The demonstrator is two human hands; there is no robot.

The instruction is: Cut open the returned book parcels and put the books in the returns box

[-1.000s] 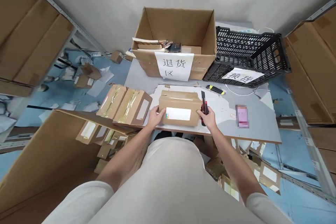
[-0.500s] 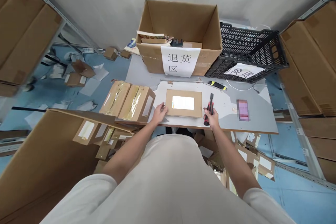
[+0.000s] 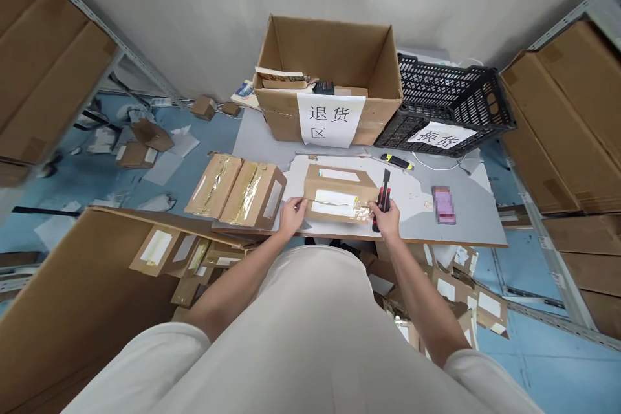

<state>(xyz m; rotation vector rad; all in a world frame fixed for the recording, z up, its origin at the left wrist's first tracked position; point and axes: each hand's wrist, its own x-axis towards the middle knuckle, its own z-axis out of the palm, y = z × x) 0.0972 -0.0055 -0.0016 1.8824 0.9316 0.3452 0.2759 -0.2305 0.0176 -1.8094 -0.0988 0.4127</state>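
Head: one carton (image 3: 339,187) between two hands (image 3: 292,215) (image 3: 389,217), one red cutter (image 3: 385,192).

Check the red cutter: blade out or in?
Out. A dark blade extends past the far end of the red cutter, which the right hand grips at the box's right end.

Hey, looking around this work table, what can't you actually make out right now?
All in the head view:
Handled parcel: contents hidden by its cardboard.
Upper label on it: print too small to read.
Cutter: handle partly covered by the right hand.
Pink item: blurred by pixelation.
Large open box: bottom hidden by its front wall.
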